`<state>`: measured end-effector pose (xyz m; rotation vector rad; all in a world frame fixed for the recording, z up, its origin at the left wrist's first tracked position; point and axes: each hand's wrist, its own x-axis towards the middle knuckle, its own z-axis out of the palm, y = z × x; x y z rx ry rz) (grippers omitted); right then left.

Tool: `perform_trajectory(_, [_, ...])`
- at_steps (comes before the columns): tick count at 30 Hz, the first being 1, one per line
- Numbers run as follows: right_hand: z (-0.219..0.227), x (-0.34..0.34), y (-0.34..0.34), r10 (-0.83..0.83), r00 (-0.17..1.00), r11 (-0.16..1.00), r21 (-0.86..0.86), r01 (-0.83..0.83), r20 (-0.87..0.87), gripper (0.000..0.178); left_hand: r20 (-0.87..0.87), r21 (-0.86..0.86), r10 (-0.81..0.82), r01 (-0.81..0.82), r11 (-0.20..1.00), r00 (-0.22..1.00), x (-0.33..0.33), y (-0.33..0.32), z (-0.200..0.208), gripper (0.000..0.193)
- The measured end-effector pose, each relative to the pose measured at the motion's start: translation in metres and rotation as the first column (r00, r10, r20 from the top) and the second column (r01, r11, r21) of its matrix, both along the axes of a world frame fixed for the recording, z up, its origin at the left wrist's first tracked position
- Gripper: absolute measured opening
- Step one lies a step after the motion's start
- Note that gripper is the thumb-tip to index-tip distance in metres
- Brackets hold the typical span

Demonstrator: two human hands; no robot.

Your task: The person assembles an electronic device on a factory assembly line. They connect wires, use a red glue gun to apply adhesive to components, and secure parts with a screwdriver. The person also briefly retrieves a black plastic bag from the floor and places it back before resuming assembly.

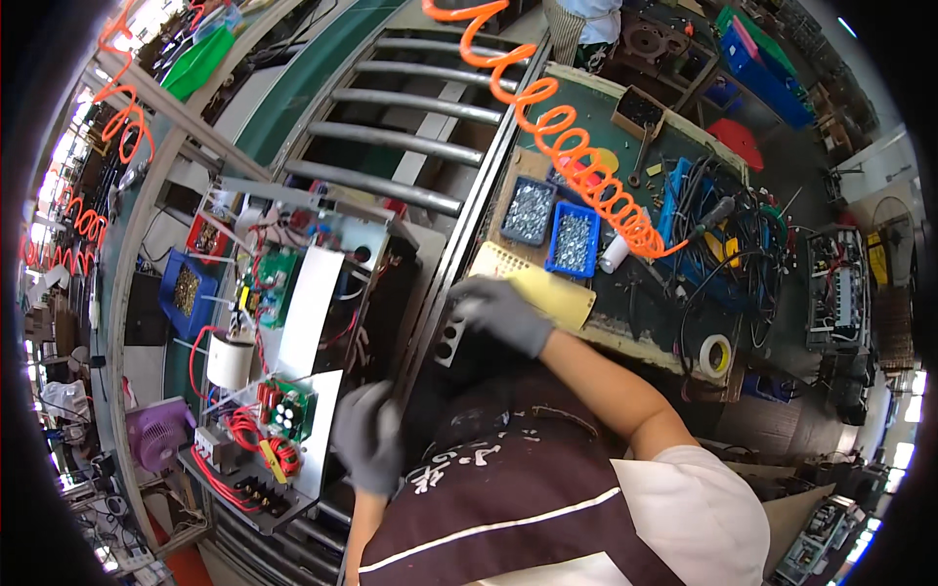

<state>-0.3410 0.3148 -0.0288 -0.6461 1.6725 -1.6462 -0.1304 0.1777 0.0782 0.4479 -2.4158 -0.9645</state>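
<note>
My right hand (506,314), in a grey glove, has its fingers closed at the upper end of a small grey metal plate with round holes (447,344). The plate hangs down beside the conveyor's side rail. My left hand (369,439), also gloved in grey, is close to the right side of an open electrical chassis (311,313); motion smears its fingers. White panels, green circuit boards (291,410), red wires (278,454) and a white cylinder (231,361) show on this chassis. A yellow perforated sheet (542,293) lies just beyond my right hand.
Steel rollers (405,142) run beyond the chassis. On the right bench stand a blue bin (574,240) and a grey bin (528,210) of small metal parts, beneath an orange coiled hose (557,127). Dark cables (728,230) and a tape roll (715,355) lie farther right. A purple fan (161,435) stands left.
</note>
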Motion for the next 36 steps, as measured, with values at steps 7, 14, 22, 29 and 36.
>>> perform_trajectory(7, [-0.048, -0.161, 0.091, -0.176, 0.814, 0.883, 0.276, 0.379, -0.554, 0.026, 0.292, 0.002, -0.703, 0.734, 0.679, 0.649, -0.223, 0.092, -0.127, 0.026])
perform_trajectory(14, [-0.093, -0.206, 0.063, 0.43, 0.531, 0.74, 0.622, 0.256, -0.73, 0.034, 0.457, -0.31, -0.446, 0.608, 0.731, 0.77, -0.33, 0.174, -0.223, 0.036])
perform_trajectory(22, [-0.076, -0.205, 0.025, 0.608, 0.519, 0.623, 0.766, 0.157, -0.601, 0.015, 0.463, 0.023, -0.525, 0.582, 0.813, 0.714, -0.326, 0.165, -0.244, 0.039])
perform_trajectory(29, [-0.087, -0.219, 0.032, 0.645, 0.347, 0.665, 0.724, 0.185, -0.681, 0.013, 0.363, -0.013, -0.602, 0.65, 0.76, 0.711, -0.328, 0.162, -0.238, 0.028])
perform_trajectory(36, [-0.092, -0.222, 0.028, 0.598, 0.451, 0.704, 0.703, 0.099, -0.662, 0.012, 0.521, 0.155, -0.445, 0.432, 0.888, 0.728, -0.32, 0.169, -0.226, 0.023])
